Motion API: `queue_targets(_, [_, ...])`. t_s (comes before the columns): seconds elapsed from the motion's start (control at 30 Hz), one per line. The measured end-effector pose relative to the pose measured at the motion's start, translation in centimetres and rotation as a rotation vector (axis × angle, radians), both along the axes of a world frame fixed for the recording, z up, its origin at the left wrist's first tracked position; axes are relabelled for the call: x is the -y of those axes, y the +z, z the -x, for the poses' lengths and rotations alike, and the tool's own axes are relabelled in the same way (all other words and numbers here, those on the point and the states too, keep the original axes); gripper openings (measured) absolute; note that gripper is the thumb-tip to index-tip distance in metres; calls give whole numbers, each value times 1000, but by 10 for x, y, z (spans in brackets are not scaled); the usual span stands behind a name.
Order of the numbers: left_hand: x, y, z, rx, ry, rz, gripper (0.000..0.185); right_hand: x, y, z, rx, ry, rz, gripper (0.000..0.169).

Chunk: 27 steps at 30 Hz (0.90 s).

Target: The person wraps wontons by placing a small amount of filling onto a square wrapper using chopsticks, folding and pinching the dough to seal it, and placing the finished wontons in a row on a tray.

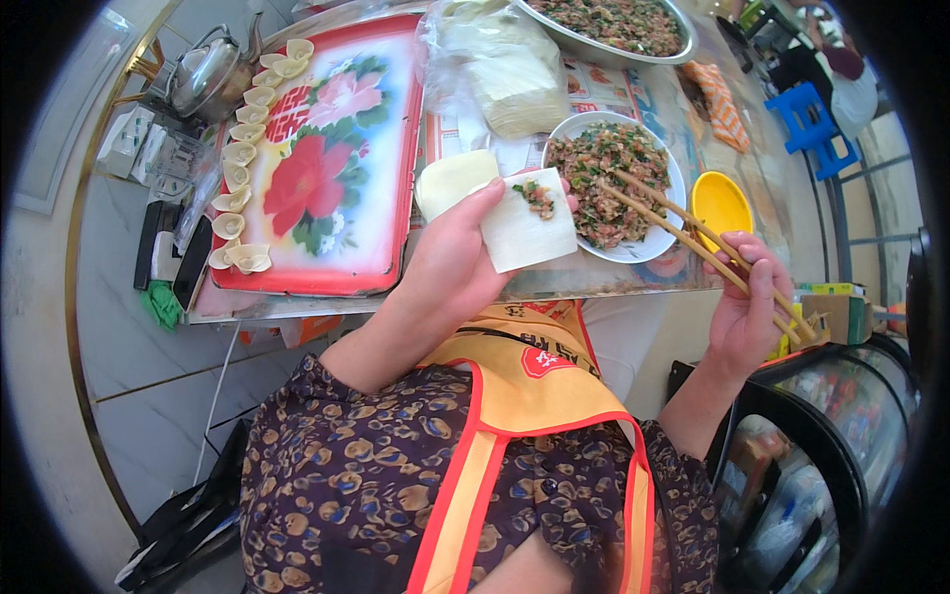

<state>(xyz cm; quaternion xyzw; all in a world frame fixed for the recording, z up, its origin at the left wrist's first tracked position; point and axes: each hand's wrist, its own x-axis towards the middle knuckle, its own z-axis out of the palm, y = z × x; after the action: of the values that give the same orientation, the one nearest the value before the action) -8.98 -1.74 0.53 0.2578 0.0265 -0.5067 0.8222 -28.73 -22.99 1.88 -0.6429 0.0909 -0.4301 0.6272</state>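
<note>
A square dough wrapper (523, 234) lies in my left hand (462, 249), its thumb on the wrapper's edge, and a small dab of meat filling (536, 199) sits near the upper right corner. My right hand (749, 304) holds a pair of wooden chopsticks (701, 241), whose tips reach into the minced meat with chopped greens (608, 178) in a white bowl (677, 194). Just behind my left hand is a short stack of wrappers (453, 178). Folded wontons (240, 154) line the left side of a red-rimmed floral enamel tray (315, 286).
A larger stack of wrappers (519, 74) in plastic and a metal basin of filling (594, 52) stand at the back. Right of the bowl are a yellow dish (721, 208) and an orange striped cloth (716, 104). A kettle (211, 74) stands back left. Another person is far right.
</note>
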Motion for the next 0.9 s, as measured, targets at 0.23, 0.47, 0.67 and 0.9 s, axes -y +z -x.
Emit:
queue_targets(0.23, [-5,-1,3,-24,-30,13,44,-8,20,-18,-228,-81,326,14])
queue_targets(0.47, [-8,-10,1,7,-1,-1,45,-17,26,-22,-227,-1,162,13])
queue_targets(0.67, [-10,-9,1,-9,8,30,45,-3,5,-26,-218,38,177,21])
queue_targets(0.9, [-8,-4,2,37,13,-1,46,1,-1,-23,-71,2,-70,23])
